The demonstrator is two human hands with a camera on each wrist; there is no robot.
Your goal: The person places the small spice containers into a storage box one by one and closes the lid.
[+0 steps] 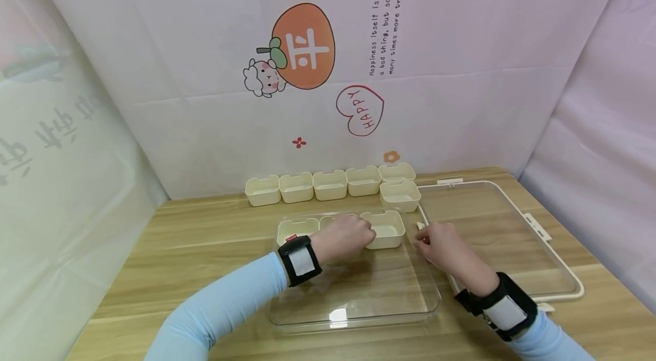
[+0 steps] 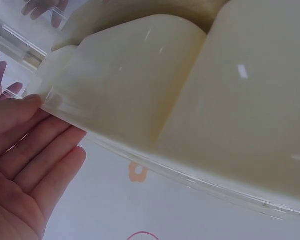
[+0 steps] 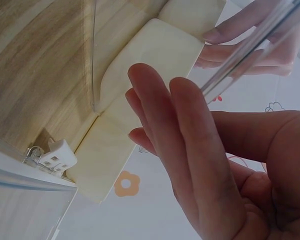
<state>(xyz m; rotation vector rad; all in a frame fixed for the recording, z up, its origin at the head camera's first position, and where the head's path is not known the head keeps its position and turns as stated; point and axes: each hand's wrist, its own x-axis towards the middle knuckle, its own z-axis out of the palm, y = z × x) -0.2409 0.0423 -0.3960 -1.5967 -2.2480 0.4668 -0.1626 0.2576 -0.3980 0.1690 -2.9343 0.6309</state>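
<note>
Three cream bins stand along the far side of a clear plastic box (image 1: 353,307). My left hand (image 1: 345,237) pinches the rim of the rightmost one (image 1: 386,230), thumb against fingers in the left wrist view. The leftmost bin (image 1: 297,229) shows a small red label, and the middle bin is partly hidden behind my hand. At the box's right wall is my right hand (image 1: 443,244). In the right wrist view, its thumb and long, nearly straight fingers (image 3: 190,110) meet on the clear rim; the contact itself is partly hidden.
Behind the box, a row of cream bins (image 1: 330,184) stands against the printed cloth (image 1: 451,65). Another cream bin (image 1: 400,196) sits in front of the row's right end. To the right lies a clear lid (image 1: 512,241) with a white frame and clips.
</note>
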